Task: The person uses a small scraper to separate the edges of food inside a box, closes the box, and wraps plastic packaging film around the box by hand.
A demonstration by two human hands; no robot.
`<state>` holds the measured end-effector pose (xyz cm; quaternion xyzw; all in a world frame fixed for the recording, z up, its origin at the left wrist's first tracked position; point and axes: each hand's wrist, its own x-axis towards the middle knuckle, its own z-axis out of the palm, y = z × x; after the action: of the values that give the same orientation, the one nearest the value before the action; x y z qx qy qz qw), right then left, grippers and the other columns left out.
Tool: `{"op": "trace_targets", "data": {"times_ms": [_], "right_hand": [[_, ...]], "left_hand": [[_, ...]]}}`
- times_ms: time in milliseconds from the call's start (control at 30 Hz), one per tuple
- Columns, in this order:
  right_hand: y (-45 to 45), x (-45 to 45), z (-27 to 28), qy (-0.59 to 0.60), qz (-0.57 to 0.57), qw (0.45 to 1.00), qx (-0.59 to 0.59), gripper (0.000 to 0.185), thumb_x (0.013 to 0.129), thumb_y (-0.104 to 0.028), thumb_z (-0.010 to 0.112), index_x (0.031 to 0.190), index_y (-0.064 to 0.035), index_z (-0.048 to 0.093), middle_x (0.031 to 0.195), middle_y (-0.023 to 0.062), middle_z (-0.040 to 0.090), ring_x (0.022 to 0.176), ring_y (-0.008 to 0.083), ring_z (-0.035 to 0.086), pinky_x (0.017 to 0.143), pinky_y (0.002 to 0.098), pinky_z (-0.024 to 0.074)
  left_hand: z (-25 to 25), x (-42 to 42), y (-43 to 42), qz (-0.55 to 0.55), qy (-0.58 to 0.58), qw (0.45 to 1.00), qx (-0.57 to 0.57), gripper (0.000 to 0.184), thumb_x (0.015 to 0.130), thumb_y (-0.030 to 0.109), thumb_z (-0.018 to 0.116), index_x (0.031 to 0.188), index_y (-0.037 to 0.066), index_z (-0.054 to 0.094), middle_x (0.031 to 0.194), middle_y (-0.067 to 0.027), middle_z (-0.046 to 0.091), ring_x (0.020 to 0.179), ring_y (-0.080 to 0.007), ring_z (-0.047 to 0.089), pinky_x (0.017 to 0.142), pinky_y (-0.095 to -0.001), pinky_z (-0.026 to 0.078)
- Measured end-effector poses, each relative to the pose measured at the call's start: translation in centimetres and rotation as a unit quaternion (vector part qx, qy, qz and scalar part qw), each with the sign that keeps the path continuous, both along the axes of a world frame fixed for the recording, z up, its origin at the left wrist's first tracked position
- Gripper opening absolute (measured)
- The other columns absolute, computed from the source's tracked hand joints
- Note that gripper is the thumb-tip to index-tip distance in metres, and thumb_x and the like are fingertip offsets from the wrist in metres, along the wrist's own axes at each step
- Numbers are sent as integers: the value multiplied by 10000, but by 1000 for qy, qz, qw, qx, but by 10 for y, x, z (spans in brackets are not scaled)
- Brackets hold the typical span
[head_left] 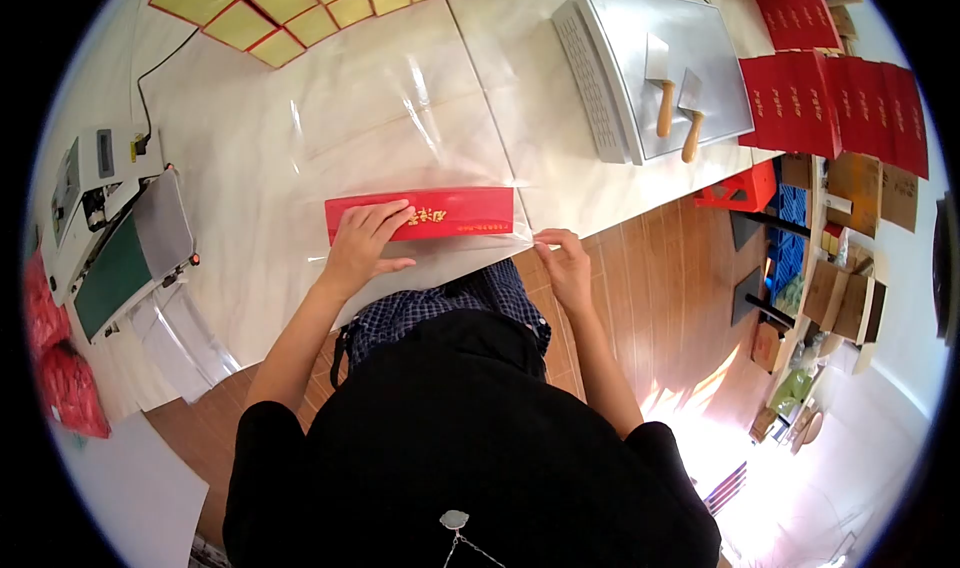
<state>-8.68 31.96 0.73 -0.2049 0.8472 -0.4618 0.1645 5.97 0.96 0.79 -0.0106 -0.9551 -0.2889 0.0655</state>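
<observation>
Right grip point(567, 266) pinched thin clear plastic film point(522, 227), left grip point(362, 243) rested unclenched, thumb spread, on a long red gold-lettered rectangular box point(455, 212), which lay near the edge of a pale marbled counter point(580, 190).

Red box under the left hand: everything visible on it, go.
The red box is long and narrow, apparently card, with large gold characters near mid-length and a line of smaller gold print along the edge nearer the person. No opening shows on the visible face. It lies lengthwise across the pale table, close to the near edge. The left hand rests on its left part, covering some of the face. Clear film extends past its right end to the right hand. Its underside is hidden.
</observation>
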Motion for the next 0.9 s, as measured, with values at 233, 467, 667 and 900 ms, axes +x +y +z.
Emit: {"op": "trace_targets", "data": {"times_ms": [233, 467, 667, 900], "right_hand": [[-6, -5, -14, -156, -95, 978, -98, 132, 962, -97, 598, 1037, 10, 617, 985, 116, 692, 924, 177, 637, 856, 292, 483], [-45, -25, -18, -299, -151, 941, -44, 473, 917, -352, 684, 1161, 38, 576, 953, 66, 688, 802, 114, 606, 755, 255, 470], [-55, -24, -29, -272, -138, 949, -77, 293, 904, -244, 718, 982, 33, 663, 882, 52, 678, 796, 120, 606, 776, 251, 480], [-55, -24, -32, -250, -136, 954, -92, 243, 931, -206, 680, 941, 35, 651, 862, 62, 674, 792, 114, 608, 753, 248, 492]], "left_hand": [[-1, -1, -6, -27, 29, 998, -40, 213, 757, 203, 715, 882, 74, 601, 1273, -61, 607, 1072, -240, 596, 888, -378, 465], [5, 4, 5, 4, 38, 999, -36, 154, 789, 181, 673, 849, 57, 605, 1199, -88, 653, 1013, -230, 634, 815, -352, 501], [3, 4, 9, 19, 56, 998, -26, 171, 766, 182, 702, 788, 59, 585, 1200, -79, 653, 996, -225, 647, 789, -363, 521], [1, 4, 10, 25, 70, 997, -24, 158, 752, 167, 703, 794, 58, 597, 1175, -74, 668, 991, -220, 651, 780, -353, 522]]}}
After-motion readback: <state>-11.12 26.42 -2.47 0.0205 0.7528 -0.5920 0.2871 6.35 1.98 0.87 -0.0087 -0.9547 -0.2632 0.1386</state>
